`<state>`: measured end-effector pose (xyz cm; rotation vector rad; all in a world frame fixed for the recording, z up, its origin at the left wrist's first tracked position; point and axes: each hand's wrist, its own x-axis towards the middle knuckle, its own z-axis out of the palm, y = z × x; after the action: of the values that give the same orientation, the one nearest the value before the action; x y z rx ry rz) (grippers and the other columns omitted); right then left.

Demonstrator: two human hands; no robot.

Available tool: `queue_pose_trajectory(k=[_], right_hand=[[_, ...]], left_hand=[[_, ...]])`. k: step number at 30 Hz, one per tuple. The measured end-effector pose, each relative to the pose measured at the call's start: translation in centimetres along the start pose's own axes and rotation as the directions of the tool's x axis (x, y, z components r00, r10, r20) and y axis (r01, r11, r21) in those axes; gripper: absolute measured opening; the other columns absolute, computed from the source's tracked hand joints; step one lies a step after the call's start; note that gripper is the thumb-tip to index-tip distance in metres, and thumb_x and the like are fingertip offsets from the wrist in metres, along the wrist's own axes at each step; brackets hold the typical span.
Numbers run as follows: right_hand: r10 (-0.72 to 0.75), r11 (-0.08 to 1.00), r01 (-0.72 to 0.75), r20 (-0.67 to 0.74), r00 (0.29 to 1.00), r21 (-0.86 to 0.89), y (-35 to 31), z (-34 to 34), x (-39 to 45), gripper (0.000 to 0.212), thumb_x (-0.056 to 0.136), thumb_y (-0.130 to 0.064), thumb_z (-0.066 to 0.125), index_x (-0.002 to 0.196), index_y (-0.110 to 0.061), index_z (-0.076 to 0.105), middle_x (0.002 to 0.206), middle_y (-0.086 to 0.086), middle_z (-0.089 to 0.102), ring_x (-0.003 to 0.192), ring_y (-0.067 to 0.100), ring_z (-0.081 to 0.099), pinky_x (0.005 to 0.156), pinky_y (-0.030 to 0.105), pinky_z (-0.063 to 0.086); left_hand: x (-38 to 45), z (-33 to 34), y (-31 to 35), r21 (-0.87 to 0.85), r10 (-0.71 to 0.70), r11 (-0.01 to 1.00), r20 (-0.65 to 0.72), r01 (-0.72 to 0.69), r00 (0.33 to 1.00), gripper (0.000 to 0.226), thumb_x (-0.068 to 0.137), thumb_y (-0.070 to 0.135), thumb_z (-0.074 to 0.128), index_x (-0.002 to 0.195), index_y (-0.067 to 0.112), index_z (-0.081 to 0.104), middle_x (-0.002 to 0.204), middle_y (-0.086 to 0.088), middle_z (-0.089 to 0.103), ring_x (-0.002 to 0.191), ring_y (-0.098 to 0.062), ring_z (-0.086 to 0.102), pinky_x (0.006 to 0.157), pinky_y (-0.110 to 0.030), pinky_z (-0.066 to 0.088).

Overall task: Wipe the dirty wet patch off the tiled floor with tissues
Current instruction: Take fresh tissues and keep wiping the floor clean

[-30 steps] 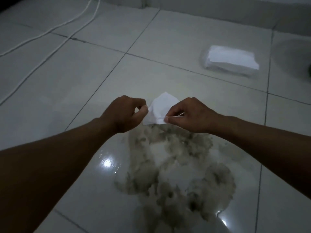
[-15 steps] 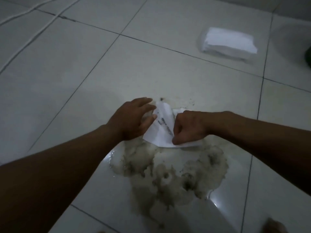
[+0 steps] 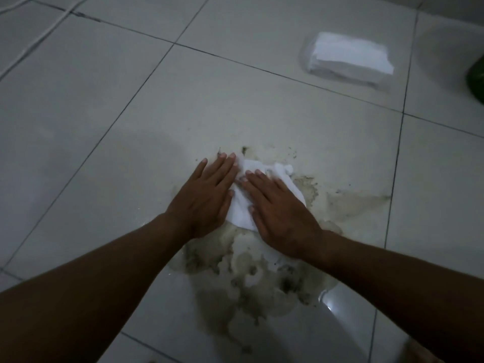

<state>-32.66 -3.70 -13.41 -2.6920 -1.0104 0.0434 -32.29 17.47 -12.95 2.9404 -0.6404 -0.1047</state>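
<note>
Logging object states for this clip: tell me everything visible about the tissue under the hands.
The tissue is white, thin, soft paper, crumpled and spread flat on the tiled floor at the far edge of the dirty wet patch. The left hand and right hand press on it with straight fingers, covering its sides. Its visible middle looks clean.

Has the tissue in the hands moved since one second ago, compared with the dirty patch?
Yes. The tissue went down from above the dirty patch onto its far edge, where both hands now press it flat on the floor.

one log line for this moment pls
left hand: flat on white tissue | right hand: flat on it | dirty wet patch: mostly uncovered
</note>
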Motion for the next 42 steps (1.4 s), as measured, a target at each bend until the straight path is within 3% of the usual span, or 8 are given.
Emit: queue_pose_trajectory(k=[3,6,14,23,29,36,39,42], right_hand=[[0.072,0.997,-0.071,0.067,0.995,-0.026,0.1,0.2,-0.6,0.064,0.102,-0.045,0.026,0.154,-0.009,0.018,0.162,0.009,0.012,0.15,0.02,0.006,0.122,0.045,0.011],[0.107,0.99,-0.097,0.086,0.991,-0.107,0.1,0.2,-0.7,0.068,0.101,-0.05,0.024,0.156,-0.012,0.012,0.163,0.007,0.007,0.151,0.02,0.0,0.121,0.049,0.008],[0.153,0.988,-0.154,-0.016,0.988,-0.03,-0.4,-0.3,0.5,0.066,0.094,-0.051,0.037,0.148,-0.013,0.036,0.157,0.009,0.029,0.146,0.023,0.022,0.118,0.048,0.018],[0.118,0.991,-0.118,-0.011,0.993,-0.059,-0.9,1.2,1.3,0.068,0.098,-0.051,0.031,0.153,-0.012,0.025,0.162,0.006,0.018,0.15,0.019,0.01,0.118,0.051,0.014],[0.308,0.95,-0.312,-0.072,0.949,-0.037,0.1,1.0,0.6,0.072,0.098,-0.053,0.025,0.153,-0.006,0.02,0.162,0.012,0.014,0.15,0.021,0.006,0.122,0.045,0.008],[0.313,0.947,-0.317,-0.071,0.947,-0.049,0.2,1.4,0.4,0.072,0.098,-0.053,0.022,0.154,-0.006,0.019,0.162,0.013,0.012,0.15,0.023,0.006,0.121,0.045,0.009],[0.314,0.949,-0.316,-0.094,0.945,0.0,0.3,0.9,0.5,0.069,0.098,-0.051,0.026,0.151,-0.008,0.029,0.16,0.012,0.023,0.149,0.022,0.016,0.121,0.044,0.014],[0.288,0.957,-0.288,-0.238,0.928,0.035,1.4,-0.5,1.0,0.053,0.095,-0.041,0.039,0.136,-0.01,0.053,0.141,0.008,0.053,0.132,0.023,0.044,0.108,0.042,0.035]], left_hand=[[-0.7,0.6,-0.1,0.023,-0.019,1.0,0.004,0.019,1.0,0.06,0.101,0.032,0.017,0.152,0.003,0.027,0.16,-0.015,0.023,0.15,-0.027,0.015,0.121,-0.049,0.017],[-1.1,1.0,-0.2,0.028,-0.032,0.999,0.019,0.032,0.999,0.061,0.101,0.034,0.013,0.154,0.005,0.021,0.162,-0.013,0.018,0.151,-0.025,0.011,0.121,-0.05,0.016],[-0.9,0.6,0.2,-0.001,-0.059,0.998,-0.015,0.059,0.998,0.062,0.101,0.036,0.01,0.153,0.004,0.019,0.161,-0.014,0.018,0.151,-0.026,0.012,0.122,-0.048,0.014],[-0.2,1.2,0.6,-0.07,-0.056,0.996,-0.035,0.054,0.998,0.059,0.101,0.034,0.014,0.153,0.005,0.019,0.161,-0.013,0.019,0.15,-0.023,0.013,0.122,-0.046,0.016],[0.6,1.2,1.2,-0.094,-0.061,0.994,-0.069,0.054,0.996,0.061,0.102,0.036,0.018,0.155,0.006,0.017,0.163,-0.01,0.014,0.151,-0.02,0.008,0.123,-0.042,0.01],[0.5,1.8,1.5,-0.024,-0.051,0.998,-0.048,0.05,0.998,0.061,0.102,0.038,0.015,0.155,0.006,0.018,0.162,-0.012,0.015,0.151,-0.022,0.009,0.122,-0.047,0.013],[0.7,1.2,1.4,-0.005,-0.045,0.999,-0.055,0.045,0.997,0.061,0.101,0.039,0.018,0.153,0.006,0.026,0.161,-0.013,0.023,0.15,-0.024,0.015,0.121,-0.049,0.016],[2.4,-0.2,1.4,-0.047,-0.035,0.998,-0.107,0.03,0.994,0.058,0.1,0.039,0.027,0.147,0.007,0.04,0.155,-0.013,0.037,0.144,-0.026,0.034,0.117,-0.048,0.028]])
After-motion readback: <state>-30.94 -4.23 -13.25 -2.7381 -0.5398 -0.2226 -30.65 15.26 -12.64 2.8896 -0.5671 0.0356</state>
